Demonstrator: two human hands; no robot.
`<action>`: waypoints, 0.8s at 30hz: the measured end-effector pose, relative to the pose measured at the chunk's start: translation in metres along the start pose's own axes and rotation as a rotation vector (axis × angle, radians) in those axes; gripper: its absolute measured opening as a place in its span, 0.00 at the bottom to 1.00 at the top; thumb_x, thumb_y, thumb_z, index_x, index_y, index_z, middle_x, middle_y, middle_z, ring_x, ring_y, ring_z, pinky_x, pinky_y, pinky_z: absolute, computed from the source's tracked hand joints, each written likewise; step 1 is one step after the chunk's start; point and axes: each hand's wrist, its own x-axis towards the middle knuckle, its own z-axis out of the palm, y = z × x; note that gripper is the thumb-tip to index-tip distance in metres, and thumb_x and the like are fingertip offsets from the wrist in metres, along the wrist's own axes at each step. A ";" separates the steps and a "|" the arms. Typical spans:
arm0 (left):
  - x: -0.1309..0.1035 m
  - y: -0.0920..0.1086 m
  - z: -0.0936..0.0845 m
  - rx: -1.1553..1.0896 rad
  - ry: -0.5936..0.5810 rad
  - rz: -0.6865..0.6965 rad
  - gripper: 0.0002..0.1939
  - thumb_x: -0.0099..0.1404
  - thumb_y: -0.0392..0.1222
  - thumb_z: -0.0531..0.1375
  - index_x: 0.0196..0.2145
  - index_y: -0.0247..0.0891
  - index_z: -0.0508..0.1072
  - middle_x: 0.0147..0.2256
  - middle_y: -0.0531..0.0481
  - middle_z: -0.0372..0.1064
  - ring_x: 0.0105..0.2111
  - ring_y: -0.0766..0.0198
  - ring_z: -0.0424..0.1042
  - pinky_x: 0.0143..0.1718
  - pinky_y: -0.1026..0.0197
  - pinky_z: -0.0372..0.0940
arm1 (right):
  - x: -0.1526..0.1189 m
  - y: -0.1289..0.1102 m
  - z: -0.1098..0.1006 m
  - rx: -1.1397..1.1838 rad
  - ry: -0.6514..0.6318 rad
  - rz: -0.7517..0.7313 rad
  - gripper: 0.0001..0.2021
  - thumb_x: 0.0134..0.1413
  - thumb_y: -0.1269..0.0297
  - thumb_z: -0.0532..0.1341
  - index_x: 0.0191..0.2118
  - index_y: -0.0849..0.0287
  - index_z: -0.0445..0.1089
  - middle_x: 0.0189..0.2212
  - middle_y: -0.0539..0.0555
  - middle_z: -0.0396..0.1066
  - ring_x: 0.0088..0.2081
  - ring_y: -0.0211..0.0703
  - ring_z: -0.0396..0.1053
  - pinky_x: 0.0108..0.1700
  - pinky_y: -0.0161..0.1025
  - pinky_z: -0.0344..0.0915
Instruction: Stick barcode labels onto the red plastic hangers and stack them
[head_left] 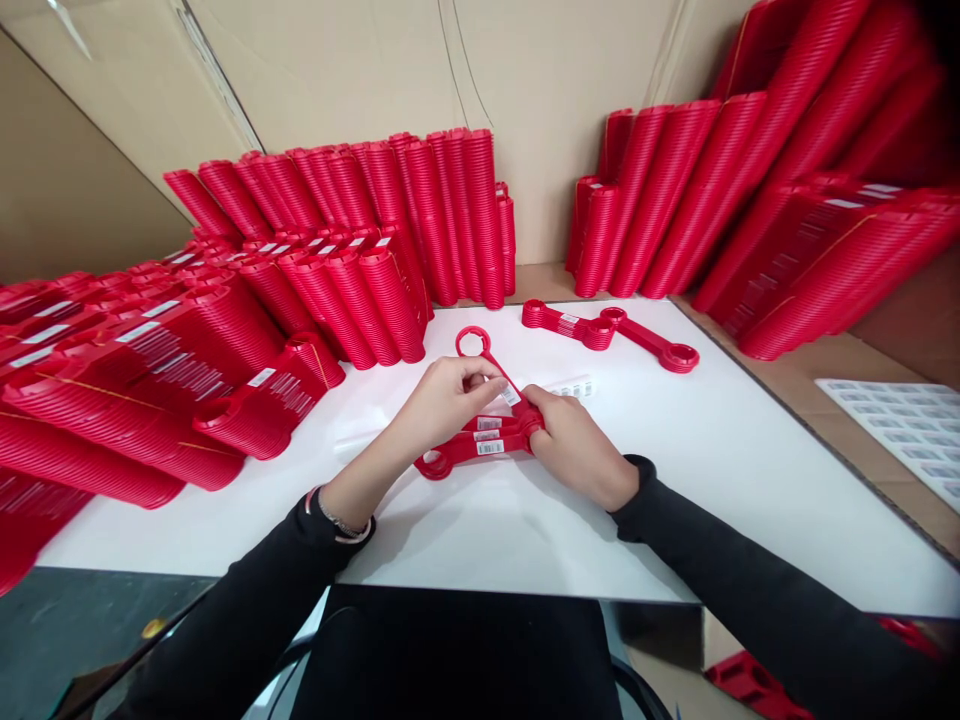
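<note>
My left hand [450, 398] is closed, thumb and forefinger pinched at the end of a white barcode label [511, 395]. That label lies against the handle of a red plastic ring-ended wrench [472, 341], whose far ring points up and away. My right hand [574, 440] grips the near end of this wrench, its fingers partly hidden. Below it, several more labelled red wrenches [457, 455] are fanned out, their right ends overlapping by my right fingers. A white strip of barcode labels [574, 386] lies behind my hands, partly covered.
Tall stacks of red wrenches [420, 220] line the table's left and back, with more stacks [690, 200] at right. Two small groups of wrenches [568, 325] [652, 342] lie behind my hands on the white tabletop [720, 480]. A label sheet [900, 425] rests on cardboard at right.
</note>
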 end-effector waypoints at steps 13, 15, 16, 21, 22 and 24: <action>-0.001 0.003 0.000 -0.006 0.033 -0.007 0.10 0.59 0.42 0.56 0.27 0.33 0.73 0.19 0.57 0.60 0.20 0.73 0.54 0.21 0.68 0.50 | -0.001 -0.001 0.000 0.003 -0.005 -0.013 0.09 0.42 0.79 0.48 0.29 0.58 0.56 0.27 0.53 0.67 0.28 0.40 0.61 0.29 0.33 0.53; -0.001 0.003 0.001 -0.002 0.036 -0.005 0.10 0.59 0.42 0.56 0.28 0.33 0.73 0.20 0.56 0.61 0.20 0.73 0.55 0.21 0.68 0.51 | -0.001 0.000 0.001 0.016 -0.003 -0.015 0.09 0.42 0.78 0.48 0.29 0.58 0.56 0.27 0.53 0.67 0.28 0.40 0.62 0.30 0.33 0.53; -0.001 0.002 0.001 0.001 0.037 -0.003 0.10 0.59 0.42 0.56 0.28 0.33 0.73 0.21 0.56 0.62 0.21 0.73 0.56 0.21 0.68 0.51 | -0.001 0.000 0.001 0.022 -0.001 -0.015 0.09 0.42 0.78 0.48 0.29 0.58 0.56 0.27 0.53 0.67 0.28 0.40 0.62 0.30 0.33 0.53; -0.002 0.001 0.002 0.075 0.054 0.020 0.10 0.60 0.43 0.56 0.30 0.34 0.73 0.23 0.54 0.66 0.23 0.71 0.60 0.24 0.67 0.54 | -0.002 0.000 0.002 0.048 0.021 -0.018 0.09 0.42 0.79 0.48 0.29 0.58 0.56 0.27 0.53 0.67 0.29 0.40 0.63 0.30 0.33 0.53; -0.003 0.000 0.002 0.112 0.057 0.044 0.10 0.61 0.43 0.55 0.30 0.35 0.73 0.24 0.54 0.67 0.23 0.70 0.61 0.25 0.67 0.55 | -0.002 0.000 0.002 0.055 0.024 -0.019 0.09 0.42 0.79 0.48 0.29 0.58 0.56 0.27 0.53 0.67 0.29 0.40 0.63 0.30 0.33 0.54; -0.004 -0.001 0.003 0.220 0.068 0.120 0.10 0.63 0.43 0.54 0.31 0.36 0.72 0.26 0.53 0.68 0.25 0.69 0.62 0.28 0.66 0.57 | -0.003 0.000 0.002 0.065 0.025 -0.021 0.09 0.42 0.79 0.48 0.29 0.58 0.56 0.27 0.52 0.67 0.28 0.40 0.62 0.29 0.33 0.53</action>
